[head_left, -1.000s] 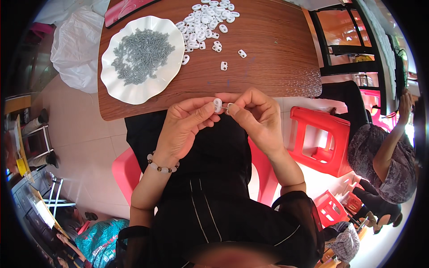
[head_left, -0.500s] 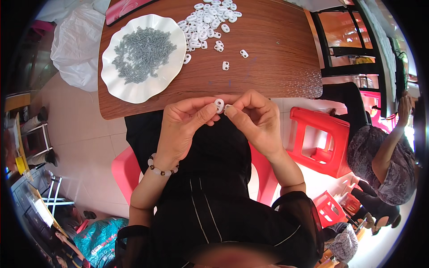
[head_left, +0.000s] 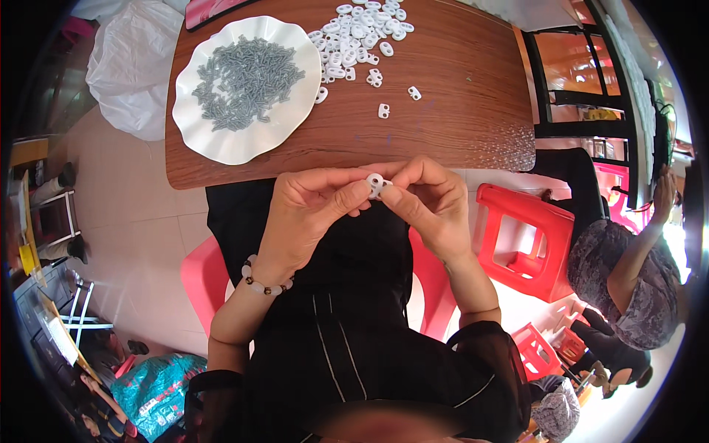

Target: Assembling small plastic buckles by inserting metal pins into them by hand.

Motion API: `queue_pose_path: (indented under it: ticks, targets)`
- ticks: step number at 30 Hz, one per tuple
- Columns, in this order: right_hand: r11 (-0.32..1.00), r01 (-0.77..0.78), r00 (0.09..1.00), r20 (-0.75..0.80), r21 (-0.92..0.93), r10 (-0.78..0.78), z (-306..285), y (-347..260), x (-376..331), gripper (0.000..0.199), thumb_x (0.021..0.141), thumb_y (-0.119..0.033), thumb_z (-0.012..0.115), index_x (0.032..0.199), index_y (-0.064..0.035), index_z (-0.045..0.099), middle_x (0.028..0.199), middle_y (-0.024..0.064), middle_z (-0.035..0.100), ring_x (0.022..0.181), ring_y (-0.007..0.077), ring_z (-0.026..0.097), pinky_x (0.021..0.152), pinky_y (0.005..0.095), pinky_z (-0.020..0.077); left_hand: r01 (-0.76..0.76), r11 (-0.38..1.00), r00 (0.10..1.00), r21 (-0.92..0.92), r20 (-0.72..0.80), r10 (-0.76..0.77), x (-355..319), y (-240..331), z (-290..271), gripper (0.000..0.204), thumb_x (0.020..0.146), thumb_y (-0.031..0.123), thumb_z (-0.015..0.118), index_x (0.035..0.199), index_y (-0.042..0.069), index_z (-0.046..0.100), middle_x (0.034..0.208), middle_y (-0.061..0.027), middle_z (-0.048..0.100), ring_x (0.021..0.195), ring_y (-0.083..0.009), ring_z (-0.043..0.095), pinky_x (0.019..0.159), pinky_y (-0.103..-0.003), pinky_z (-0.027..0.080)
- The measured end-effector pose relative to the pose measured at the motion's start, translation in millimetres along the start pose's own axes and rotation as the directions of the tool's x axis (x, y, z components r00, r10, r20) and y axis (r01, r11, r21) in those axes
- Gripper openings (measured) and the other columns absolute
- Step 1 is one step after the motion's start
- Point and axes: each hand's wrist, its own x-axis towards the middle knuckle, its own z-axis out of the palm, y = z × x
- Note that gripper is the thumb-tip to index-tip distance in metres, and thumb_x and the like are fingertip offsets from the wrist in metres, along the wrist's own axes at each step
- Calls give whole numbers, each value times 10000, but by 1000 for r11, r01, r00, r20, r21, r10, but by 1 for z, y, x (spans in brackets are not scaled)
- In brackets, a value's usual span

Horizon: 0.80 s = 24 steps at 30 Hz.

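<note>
My left hand (head_left: 314,210) pinches a white two-hole plastic cord-lock shell (head_left: 375,181) between thumb and fingers, just off the table's front edge. Fingertips of my right hand (head_left: 434,210) close on a smaller white cord-lock part (head_left: 385,186), which meets the shell; how far one sits inside the other is hidden. Beyond my hands, a white wavy-rimmed plate (head_left: 221,151) carries a heap of small grey spring-like pieces (head_left: 247,81). A pile of white cord-lock shells (head_left: 358,33) lies to its right. Two small white parts lie apart: one piece (head_left: 383,111) and another piece (head_left: 415,93).
The brown wooden table (head_left: 458,133) ends just beyond my hands. A pink case (head_left: 210,11) lies at its far left corner. White plastic bags (head_left: 133,74) stand left of it. At right are a red stool (head_left: 524,244), a black metal frame (head_left: 583,129) and another person (head_left: 628,280).
Both hands have come closer together. The small part, apart from the shell before, now touches it, and the shell has tilted. The whole view has shifted slightly.
</note>
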Motion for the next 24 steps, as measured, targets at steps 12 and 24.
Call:
queue_pose_path:
  ticks: [12,24]
  targets:
    - [962,165,963,245,-217,-110,-9,10,8,520,910,-283,628,1280,66,517,1278,219,553,1022,202,565,871,344,479,87,996,990,-35,114,-82,0,7,-9,178,860,84,688,995,-31,698,864,-101,697,726,-121,623,658,-242,500]
    - [913,285,934,299,-294,-195,-11,12,12,435,893,-299,628,1206,4,621,1208,145,634,967,213,560,892,339,414,126,990,976,-63,186,-112,4,12,-12,172,859,135,706,950,-11,718,777,-56,679,683,-81,595,635,-213,491]
